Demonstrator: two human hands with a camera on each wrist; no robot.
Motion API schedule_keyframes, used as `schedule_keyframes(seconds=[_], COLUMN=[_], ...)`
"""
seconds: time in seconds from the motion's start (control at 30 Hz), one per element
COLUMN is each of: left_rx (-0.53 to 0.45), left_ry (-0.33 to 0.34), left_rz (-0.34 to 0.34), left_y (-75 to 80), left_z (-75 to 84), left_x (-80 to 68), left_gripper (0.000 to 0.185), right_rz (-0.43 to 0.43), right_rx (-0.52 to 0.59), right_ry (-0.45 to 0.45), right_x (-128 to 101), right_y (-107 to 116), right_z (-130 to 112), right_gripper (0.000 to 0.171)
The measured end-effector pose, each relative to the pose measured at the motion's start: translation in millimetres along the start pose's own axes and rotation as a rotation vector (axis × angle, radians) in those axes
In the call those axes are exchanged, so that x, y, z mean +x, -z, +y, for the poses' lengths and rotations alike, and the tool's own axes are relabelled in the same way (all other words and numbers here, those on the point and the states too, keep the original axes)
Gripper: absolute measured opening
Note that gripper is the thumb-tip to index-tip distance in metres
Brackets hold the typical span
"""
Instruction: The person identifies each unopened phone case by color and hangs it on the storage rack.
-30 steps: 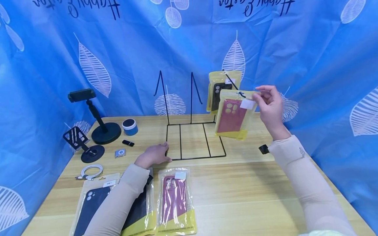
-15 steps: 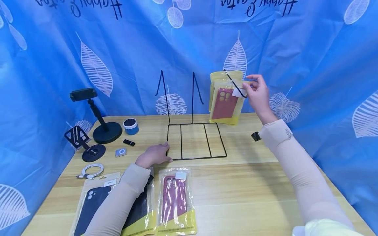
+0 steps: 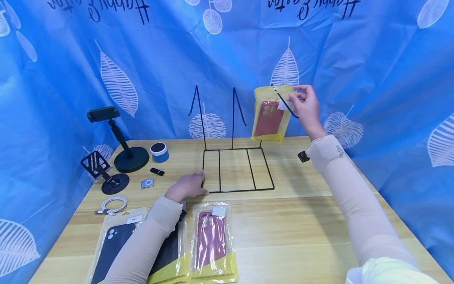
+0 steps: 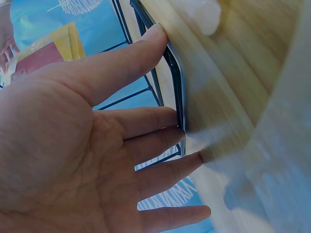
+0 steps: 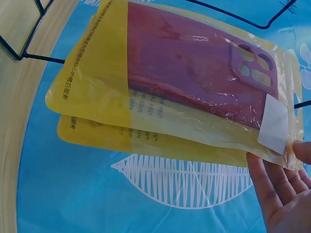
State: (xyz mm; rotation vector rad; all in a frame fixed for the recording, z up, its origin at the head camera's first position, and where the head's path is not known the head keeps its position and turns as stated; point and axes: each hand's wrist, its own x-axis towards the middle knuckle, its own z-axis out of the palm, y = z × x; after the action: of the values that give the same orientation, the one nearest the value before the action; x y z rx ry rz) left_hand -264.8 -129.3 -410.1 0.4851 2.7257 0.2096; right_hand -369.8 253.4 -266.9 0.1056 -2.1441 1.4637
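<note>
While the left hand (image 3: pixel 187 186) is pressing flat, fingers straight, on the wire rack's (image 3: pixel 237 169) base on the surface (image 3: pixel 301 221), the right hand (image 3: pixel 306 106) is pinching the red case packet (image 3: pixel 269 116) at the rightmost hook; it could slip off, tugged sideways

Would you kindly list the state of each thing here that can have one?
Red case packet: hanging on the rack's right hook, pinched at its top.
Right hand: pinching that packet.
Left hand: flat, pressing the wire rack base.
Second red packet: lying flat on the table.
Cable: coiled.
</note>
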Motion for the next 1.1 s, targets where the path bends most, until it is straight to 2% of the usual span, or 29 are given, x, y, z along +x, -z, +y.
schedule_keyframes(seconds=[0.23, 0.4, 0.53, 0.6, 0.67, 0.73, 0.87, 0.93, 1.0, 1.1], left_rx=[-0.001, -0.009, -0.016, -0.007, 0.002, 0.008, -0.002, -0.005, -0.01, -0.002], left_ry=[-0.011, -0.014, -0.015, -0.016, -0.017, -0.019, -0.016, -0.01, -0.004, -0.004], left_rz=[-0.006, -0.005, 0.0, 0.001, 0.0, -0.002, -0.004, -0.007, -0.012, -0.016], left_y=[-1.4, -1.2, 1.1, 1.7, 1.8, 1.3, 0.8, 0.6, 0.8, 0.4], left_z=[2.0, 2.0, 2.8, 3.1, 3.0, 2.4, 0.7, -0.3, -0.7, -1.1], left_x=[0.2, 0.9, 0.9, 1.3, 1.9, 2.6, 3.1, 3.1, 2.9, 3.0], left_gripper=[0.08, 0.08, 0.08, 0.081, 0.081, 0.081, 0.082, 0.081, 0.081, 0.08], right_rz=[0.038, 0.055, 0.006, -0.049, -0.143, -0.297, -0.735, -0.919, -1.031, -1.058], right_rx=[-0.004, -0.026, -0.099, -0.145, -0.197, -0.273, -0.439, -0.526, -0.623, -0.79], right_ry=[-0.001, -0.041, -0.057, -0.058, -0.077, -0.126, -0.178, -0.132, -0.054, 0.071], right_x=[-2, -9, -23, -34, -49, -67, -106, -124, -139, -154], right_y=[0, 4, 10, 14, 17, 18, 12, 5, -3, -14], right_z=[6, 14, 25, 32, 39, 48, 64, 71, 77, 84], right_gripper=[0.036, 0.047, 0.065, 0.077, 0.09, 0.102, 0.112, 0.112, 0.11, 0.106])
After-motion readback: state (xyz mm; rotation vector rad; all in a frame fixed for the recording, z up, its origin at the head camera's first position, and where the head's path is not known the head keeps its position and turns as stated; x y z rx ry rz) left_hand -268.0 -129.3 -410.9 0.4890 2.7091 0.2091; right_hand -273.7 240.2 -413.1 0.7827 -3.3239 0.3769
